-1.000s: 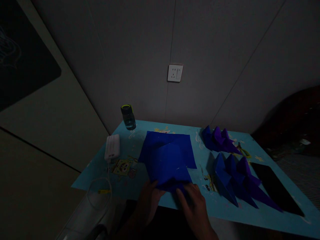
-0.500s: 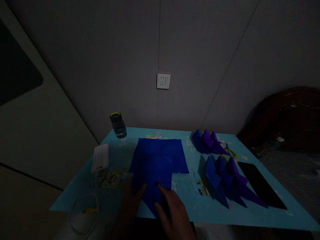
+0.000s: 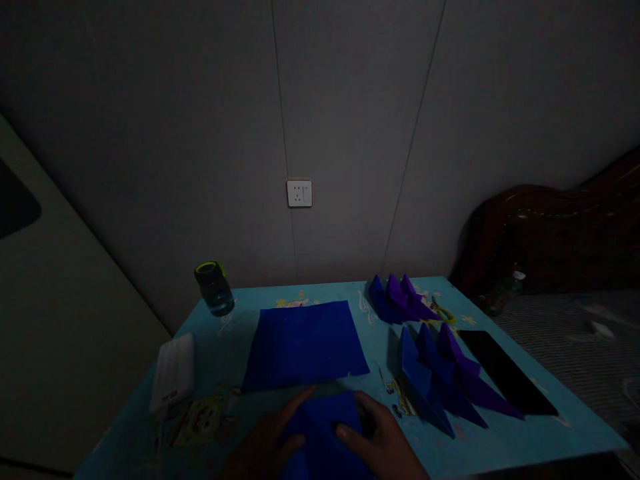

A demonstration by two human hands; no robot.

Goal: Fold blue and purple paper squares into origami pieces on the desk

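A folded piece of blue paper (image 3: 325, 433) is at the table's near edge, between my hands. My left hand (image 3: 275, 437) grips its left side, thumb on top. My right hand (image 3: 377, 437) holds its right side, with the thumb on the paper and the fingers curled at its upper right edge. Just beyond lies a flat blue sheet (image 3: 306, 343). To the right stand folded blue and purple paper boats, one group nearer (image 3: 425, 380) and another farther back (image 3: 395, 300).
A water bottle (image 3: 215, 289) stands at the back left, with a white power bank (image 3: 173, 373) and cable nearer. A black phone-like slab (image 3: 507, 373) and yellow-handled scissors (image 3: 444, 312) lie on the right of the blue table (image 3: 385, 433).
The folded paper has come nearer, off the flat sheet, and both hands now hold its sides. The camera view has tilted up and shifted right.
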